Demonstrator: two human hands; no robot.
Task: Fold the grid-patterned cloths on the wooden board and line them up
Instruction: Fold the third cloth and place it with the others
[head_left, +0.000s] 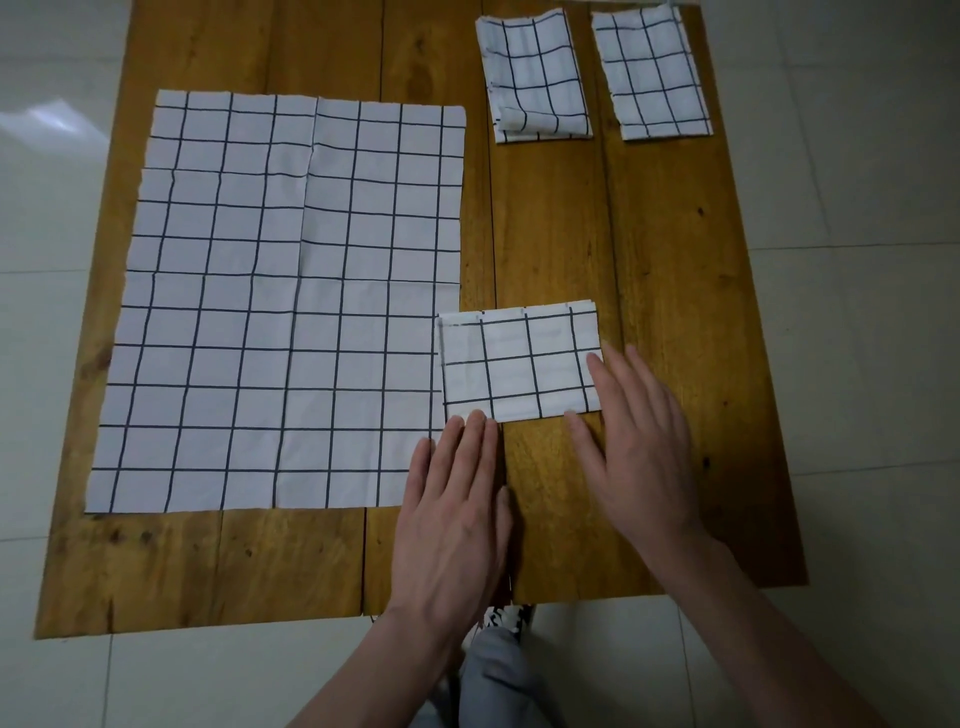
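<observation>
Both hands (550, 467) flat, fingertips touching folded cloth (519, 361), wooden board (670, 291)

Head view — steeply down, close over the wooden board (550, 234)

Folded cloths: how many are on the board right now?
3: two side by side at the far right edge, one under the hands' fingertips near the front. None seem hidden.

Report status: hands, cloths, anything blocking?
Left hand and right hand flat, fingertips on the near folded cloth. Two folded cloths lined up far right; unfolded cloth remains. Nothing blocking.
</observation>
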